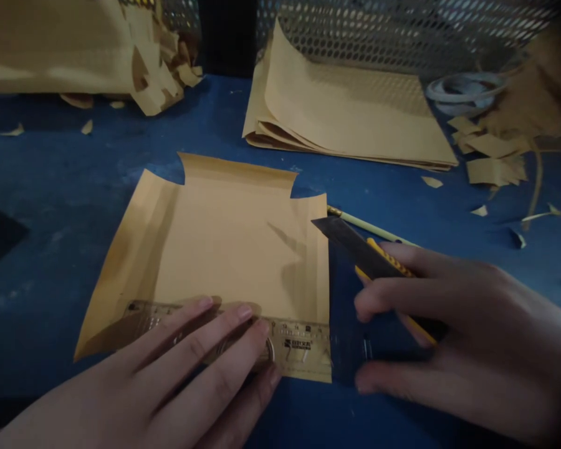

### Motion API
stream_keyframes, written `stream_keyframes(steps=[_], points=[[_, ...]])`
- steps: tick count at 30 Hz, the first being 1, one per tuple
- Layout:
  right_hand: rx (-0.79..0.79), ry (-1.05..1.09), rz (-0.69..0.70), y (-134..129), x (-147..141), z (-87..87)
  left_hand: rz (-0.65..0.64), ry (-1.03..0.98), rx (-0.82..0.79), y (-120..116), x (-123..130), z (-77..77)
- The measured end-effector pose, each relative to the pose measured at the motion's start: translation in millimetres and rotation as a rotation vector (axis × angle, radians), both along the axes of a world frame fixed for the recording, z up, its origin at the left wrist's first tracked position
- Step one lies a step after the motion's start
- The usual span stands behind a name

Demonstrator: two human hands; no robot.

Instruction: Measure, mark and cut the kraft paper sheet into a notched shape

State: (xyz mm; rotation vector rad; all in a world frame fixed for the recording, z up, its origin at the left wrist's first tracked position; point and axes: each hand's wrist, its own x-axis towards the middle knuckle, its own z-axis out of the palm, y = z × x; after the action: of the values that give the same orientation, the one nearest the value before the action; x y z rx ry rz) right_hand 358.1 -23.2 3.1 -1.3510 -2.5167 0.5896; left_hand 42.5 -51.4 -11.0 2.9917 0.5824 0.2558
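My left hand [201, 374] lies with its fingers stretched out over a clear plastic ruler [303, 333], pressing it down. Beneath the ruler is a tan paper sheet [229, 243] with creased sides and notched far corners; its near part is partly hidden by my fingers. In my right hand [467, 330] is a yellow utility knife [397, 262], gripped between the fingers with its dark blade out. The blade points up and left, over the sheet's right edge, and casts a shadow on the paper. My right thumb is apart from the knife, near the ruler's right end.
A pale green pencil [369, 226] lies behind the knife. Folded tan paper [355, 115] is stacked at the back. Paper scraps [495, 153] and a white roll [467, 90] sit back right, more paper [56, 50] back left. Perforated metal [355, 37] stands behind the blue tabletop [42, 187].
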Motion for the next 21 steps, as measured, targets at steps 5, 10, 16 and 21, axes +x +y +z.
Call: stream_keyframes(steps=[5,10,16,21], points=[[0.005,-0.058,-0.002,-0.3,1.5,4.0,-0.075,0.087,0.080,-0.7,-0.7,4.4],[-0.017,-0.046,0.024,-2.3,0.3,6.7,-0.057,0.065,0.046,-3.9,-1.1,4.1],[0.002,-0.053,0.024,0.1,-2.0,4.3,-0.033,0.052,0.014,-4.9,-0.3,2.1],[0.009,-0.062,0.036,-1.4,0.6,6.1,-0.039,0.039,0.006,-3.9,-0.6,1.9]])
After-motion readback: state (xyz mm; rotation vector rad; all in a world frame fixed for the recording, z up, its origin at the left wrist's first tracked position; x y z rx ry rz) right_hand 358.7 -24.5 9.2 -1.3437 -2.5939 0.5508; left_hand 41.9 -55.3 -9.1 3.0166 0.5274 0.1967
